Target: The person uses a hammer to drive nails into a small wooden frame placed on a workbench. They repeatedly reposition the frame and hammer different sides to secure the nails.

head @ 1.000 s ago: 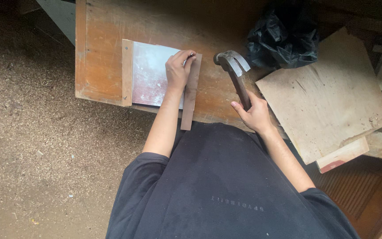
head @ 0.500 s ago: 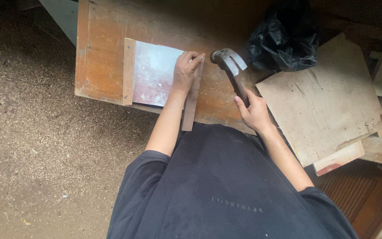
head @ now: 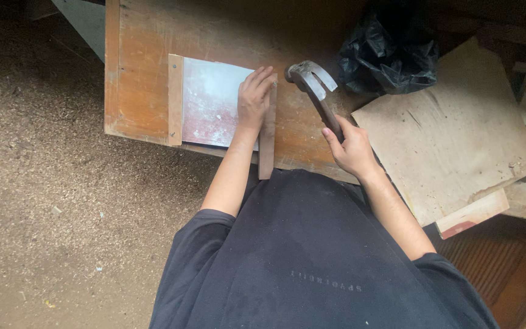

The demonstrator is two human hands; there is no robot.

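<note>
On the wooden workbench (head: 141,73), head view: the pale panel (head: 211,100) is the landmark for all positions below. It lies flat on the bench, with a wooden batten (head: 175,100) fixed along its far-left edge and a second, darker wooden strip (head: 267,143) along its right edge; the near end of this strip overhangs the bench edge.

Left hand (head: 254,100): laid over the right edge of the panel, fingers extended and pressing on the upper part of the strip. Whether a nail is pinched at the fingertips cannot be told.

Right hand (head: 351,149): right of the panel, fingers clenched around the lower handle of a claw hammer (head: 315,85). The hammer head is raised just right of the strip's top end.

Handling, as judged:
- Hammer: heavy at the head, rigid; grip low on the handle, as shown, for leverage.
- Strip: light, stiff, thin; likely to split or shift, so hold it flat near the strike point with fingers clear.
- Panel: thin, rigid, smooth-faced; may slide.

Surface and room: bench top worn, bare wood. Right of the panel lie a black plastic bag (head: 391,52) and a plywood sheet (head: 452,128) resting on offcuts. Left of the panel, below the bench, sawdust covers the floor (head: 44,201).
</note>
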